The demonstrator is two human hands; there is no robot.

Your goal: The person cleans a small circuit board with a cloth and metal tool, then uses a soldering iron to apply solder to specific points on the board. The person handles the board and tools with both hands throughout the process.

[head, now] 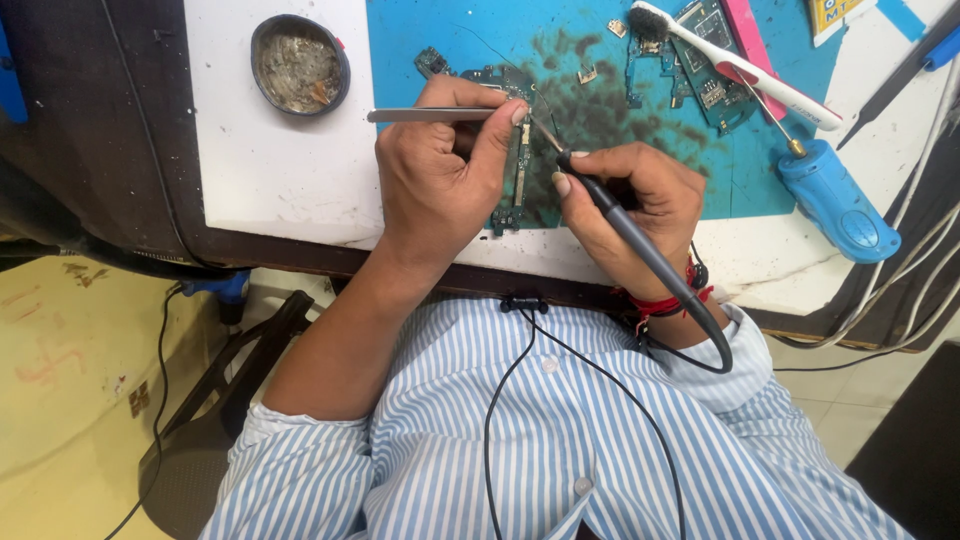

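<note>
White desk (270, 180) with dark worn edge, blue mat (760, 160) on top. Yellowish stained floor (70, 380) at left, black stool (215, 400) under desk, pale tiles (850, 410) at right. Even light.

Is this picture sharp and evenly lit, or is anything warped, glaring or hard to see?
Head view: even, soft light, with no harsh glare. The left hand with tweezers and the right hand with the soldering iron are sharp, and so is the circuit board. The table edge bows, a wide-lens distortion. The hands cast faint shadows on the blue mat.
</note>
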